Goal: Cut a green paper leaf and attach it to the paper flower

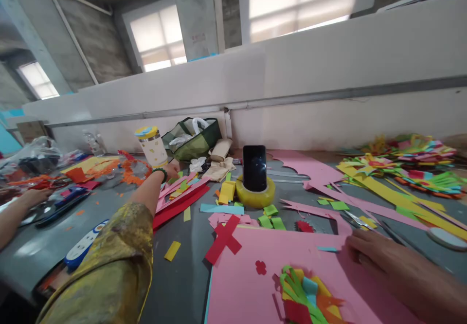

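My left arm, in a patterned yellow-brown sleeve, stretches far forward. My left hand (171, 170), with a dark beaded bracelet at the wrist, is beside the cup and the heap of paper strips (182, 192); its fingers are too small and hidden to read. My right hand (374, 256) rests at the right edge of the pink paper sheets (241, 285), fingers loosely bent, with nothing visible in them. Close to it lie scissors (359, 220) and a pink offcut (324, 210). On the sheets are a multicoloured paper flower (310, 295), a red paper cross (225, 240) and a small red cutout (260, 267).
A phone (254, 168) stands in a yellow tape roll (255, 196). Behind are a patterned cup (152, 149) and a green bag (193, 141). Finished paper flowers (423, 161) pile at right. A power strip (85, 246) and another person's hand (31, 201) are at left.
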`<state>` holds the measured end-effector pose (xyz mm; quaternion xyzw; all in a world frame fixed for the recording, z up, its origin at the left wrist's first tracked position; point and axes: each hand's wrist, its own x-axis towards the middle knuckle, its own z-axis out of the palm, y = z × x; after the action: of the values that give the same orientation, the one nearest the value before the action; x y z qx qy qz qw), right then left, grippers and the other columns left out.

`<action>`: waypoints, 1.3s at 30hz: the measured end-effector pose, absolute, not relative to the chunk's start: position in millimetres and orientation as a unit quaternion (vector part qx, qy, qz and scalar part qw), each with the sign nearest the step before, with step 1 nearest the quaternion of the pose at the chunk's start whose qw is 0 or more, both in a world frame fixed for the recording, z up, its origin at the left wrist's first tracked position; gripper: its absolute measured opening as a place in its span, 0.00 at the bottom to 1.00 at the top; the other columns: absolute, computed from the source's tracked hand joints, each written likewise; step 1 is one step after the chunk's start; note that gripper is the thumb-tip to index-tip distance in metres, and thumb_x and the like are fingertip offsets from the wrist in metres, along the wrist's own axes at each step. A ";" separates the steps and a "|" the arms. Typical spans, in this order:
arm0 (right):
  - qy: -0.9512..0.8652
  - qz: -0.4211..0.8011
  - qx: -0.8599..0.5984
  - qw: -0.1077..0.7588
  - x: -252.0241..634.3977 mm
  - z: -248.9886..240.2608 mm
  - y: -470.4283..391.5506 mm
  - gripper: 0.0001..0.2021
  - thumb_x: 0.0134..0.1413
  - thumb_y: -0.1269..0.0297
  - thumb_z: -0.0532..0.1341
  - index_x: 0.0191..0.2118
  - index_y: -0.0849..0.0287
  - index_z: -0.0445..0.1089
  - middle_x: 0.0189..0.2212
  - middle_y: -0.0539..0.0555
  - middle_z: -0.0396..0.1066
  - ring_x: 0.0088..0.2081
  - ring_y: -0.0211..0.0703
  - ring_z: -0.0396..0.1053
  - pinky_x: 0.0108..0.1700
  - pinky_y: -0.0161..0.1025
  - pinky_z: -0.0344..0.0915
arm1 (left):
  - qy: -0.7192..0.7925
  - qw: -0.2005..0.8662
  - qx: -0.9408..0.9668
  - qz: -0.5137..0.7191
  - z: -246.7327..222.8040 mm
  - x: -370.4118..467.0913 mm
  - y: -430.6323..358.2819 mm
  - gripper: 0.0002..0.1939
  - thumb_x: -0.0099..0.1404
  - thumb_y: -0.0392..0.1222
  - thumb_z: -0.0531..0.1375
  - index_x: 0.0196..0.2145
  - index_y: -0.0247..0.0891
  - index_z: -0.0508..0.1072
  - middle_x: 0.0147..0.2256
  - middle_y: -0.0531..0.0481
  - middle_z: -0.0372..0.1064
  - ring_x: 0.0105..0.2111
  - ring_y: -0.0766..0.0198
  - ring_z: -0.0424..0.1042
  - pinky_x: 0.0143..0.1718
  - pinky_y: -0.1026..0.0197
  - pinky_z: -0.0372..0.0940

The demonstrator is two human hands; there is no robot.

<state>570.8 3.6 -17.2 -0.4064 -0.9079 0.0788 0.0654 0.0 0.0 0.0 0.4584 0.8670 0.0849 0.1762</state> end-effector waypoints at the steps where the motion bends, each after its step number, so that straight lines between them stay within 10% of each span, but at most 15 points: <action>1: -0.907 0.098 -0.406 0.053 571.1 -17.2 3.8 0.17 0.58 0.65 0.44 0.25 0.52 0.68 0.30 0.60 0.72 0.32 0.51 0.71 0.37 0.49 0.67 | 0.867 0.168 0.459 0.097 3.4 -2.0 0.2 0.17 0.66 0.45 0.57 0.50 0.36 0.68 0.49 0.45 0.66 0.45 0.55 0.70 0.43 0.50 0.68; 19: -0.914 0.075 -0.385 0.107 573.0 -14.6 -0.3 0.13 0.53 0.74 0.50 0.24 0.56 0.67 0.28 0.59 0.71 0.30 0.47 0.68 0.33 0.41 0.58 | 0.731 0.073 0.514 0.442 124.3 48.9 -64.2 0.13 0.65 0.46 0.59 0.41 0.33 0.69 0.34 0.49 0.70 0.30 0.65 0.70 0.30 0.60 0.68; 28: -0.881 0.126 -0.352 0.290 567.1 34.3 -46.3 0.15 0.62 0.55 0.49 0.37 0.57 0.69 0.33 0.54 0.72 0.32 0.41 0.68 0.34 0.38 0.62 | 0.555 0.265 0.638 0.465 112.2 228.5 -123.1 0.18 0.50 0.53 0.67 0.28 0.37 0.70 0.23 0.53 0.70 0.21 0.66 0.69 0.21 0.67 0.61; 33: -0.797 0.432 -0.209 0.366 554.5 44.7 -76.2 0.21 0.53 0.55 0.60 0.51 0.58 0.61 0.47 0.60 0.69 0.44 0.44 0.70 0.41 0.42 0.68 | 0.475 0.360 0.627 0.501 85.2 304.9 -138.3 0.15 0.52 0.50 0.67 0.29 0.38 0.69 0.23 0.53 0.70 0.20 0.67 0.68 0.19 0.69 0.60; 39: -0.768 0.449 -0.215 0.404 544.5 31.9 -68.9 0.19 0.48 0.65 0.62 0.47 0.60 0.60 0.25 0.46 0.68 0.27 0.36 0.69 0.32 0.37 0.68 | 0.413 0.520 0.549 0.507 41.5 344.4 -129.6 0.15 0.53 0.45 0.68 0.37 0.37 0.74 0.30 0.49 0.76 0.28 0.61 0.75 0.31 0.62 0.69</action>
<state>544.5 -68.9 31.9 -0.2145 -0.7678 0.4486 0.4039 344.4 -129.6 41.5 0.5489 0.4132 0.5070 0.5204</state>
